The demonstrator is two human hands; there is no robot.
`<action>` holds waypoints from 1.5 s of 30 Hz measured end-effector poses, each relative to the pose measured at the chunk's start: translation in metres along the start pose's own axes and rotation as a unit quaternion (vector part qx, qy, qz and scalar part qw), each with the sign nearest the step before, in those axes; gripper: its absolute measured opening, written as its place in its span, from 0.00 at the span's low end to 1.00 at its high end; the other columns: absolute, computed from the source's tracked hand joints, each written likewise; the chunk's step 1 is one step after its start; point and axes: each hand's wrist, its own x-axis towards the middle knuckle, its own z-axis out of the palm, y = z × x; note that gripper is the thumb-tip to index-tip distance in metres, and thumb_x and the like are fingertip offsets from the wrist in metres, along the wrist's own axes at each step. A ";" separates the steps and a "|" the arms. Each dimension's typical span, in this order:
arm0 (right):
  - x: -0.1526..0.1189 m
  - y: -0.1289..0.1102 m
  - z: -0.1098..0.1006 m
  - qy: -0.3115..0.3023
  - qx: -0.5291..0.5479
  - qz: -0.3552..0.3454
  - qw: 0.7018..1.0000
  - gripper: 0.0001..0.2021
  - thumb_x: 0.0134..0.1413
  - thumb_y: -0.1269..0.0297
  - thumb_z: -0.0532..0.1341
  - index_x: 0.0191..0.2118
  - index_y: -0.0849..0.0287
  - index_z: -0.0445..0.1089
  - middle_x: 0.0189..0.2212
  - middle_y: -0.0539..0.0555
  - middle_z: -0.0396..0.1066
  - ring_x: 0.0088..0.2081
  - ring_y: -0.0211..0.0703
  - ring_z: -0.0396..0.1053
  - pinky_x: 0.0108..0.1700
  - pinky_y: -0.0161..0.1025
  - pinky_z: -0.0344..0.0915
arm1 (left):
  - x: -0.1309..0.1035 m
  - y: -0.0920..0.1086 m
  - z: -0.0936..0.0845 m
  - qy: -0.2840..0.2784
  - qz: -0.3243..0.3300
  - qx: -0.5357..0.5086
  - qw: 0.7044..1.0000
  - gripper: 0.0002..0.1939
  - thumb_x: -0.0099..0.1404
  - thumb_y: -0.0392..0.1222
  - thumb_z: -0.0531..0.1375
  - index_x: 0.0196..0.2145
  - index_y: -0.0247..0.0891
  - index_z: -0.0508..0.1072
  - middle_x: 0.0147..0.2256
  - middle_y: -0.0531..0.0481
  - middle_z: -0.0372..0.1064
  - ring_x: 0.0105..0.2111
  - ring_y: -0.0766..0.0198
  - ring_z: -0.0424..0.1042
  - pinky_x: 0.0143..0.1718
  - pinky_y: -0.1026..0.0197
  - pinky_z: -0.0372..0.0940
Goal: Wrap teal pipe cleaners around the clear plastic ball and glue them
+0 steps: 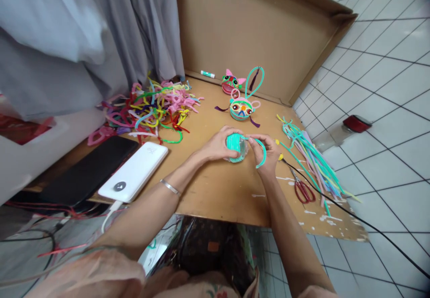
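Observation:
My left hand (pixel 218 144) is closed around a small clear round container (pixel 236 147) partly covered in turquoise pipe cleaner. Between the fingertips of my right hand (pixel 267 152) is the loose turquoise pipe cleaner (pixel 264 150), which curves down in front of the palm and reaches the container's top edge. Both hands are just above the wooden table (pixel 215 190). Beyond them stands a turquoise animal-face ornament (pixel 241 109) with pink ring ears, dark tassels and a tall loop. Behind it sits a red and green animal-face ornament (pixel 231 84) with pink pointed ears.
Tangled coloured pipe cleaners (pixel 157 105) lie at the left. Straight pipe cleaners (pixel 312 159) and red-handled scissors (pixel 304 190) are on the right, with a black cable (pixel 356 219) crossing. A white power bank (pixel 134 172) rests nearby. A glue stick (pixel 207 74) lies by the cardboard (pixel 242 29).

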 end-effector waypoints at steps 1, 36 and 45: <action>-0.002 0.001 -0.001 -0.004 -0.004 -0.005 1.000 0.10 0.51 0.54 0.67 0.32 0.56 0.75 0.31 0.53 0.81 0.33 0.44 0.78 0.38 0.42 0.74 | 0.000 0.000 0.000 0.000 0.001 0.000 1.000 0.33 0.43 0.40 0.68 0.50 0.41 0.73 0.51 0.46 0.65 0.54 0.50 0.68 0.60 0.44 0.62; -0.012 0.014 -0.004 -0.090 -0.031 -0.172 0.981 0.06 0.61 0.63 0.62 0.33 0.53 0.74 0.32 0.50 0.79 0.37 0.42 0.78 0.42 0.43 0.75 | -0.004 0.006 -0.019 -0.086 -0.020 -0.034 0.995 0.30 0.54 0.49 0.64 0.55 0.40 0.71 0.55 0.44 0.65 0.56 0.48 0.67 0.60 0.44 0.62; -0.013 0.015 -0.004 -0.099 -0.032 -0.192 0.976 0.04 0.60 0.67 0.62 0.34 0.53 0.75 0.33 0.50 0.80 0.38 0.42 0.78 0.44 0.43 0.74 | -0.001 -0.006 -0.014 -0.052 -0.015 -0.091 0.994 0.22 0.60 0.48 0.57 0.50 0.40 0.75 0.54 0.44 0.68 0.58 0.50 0.66 0.64 0.45 0.57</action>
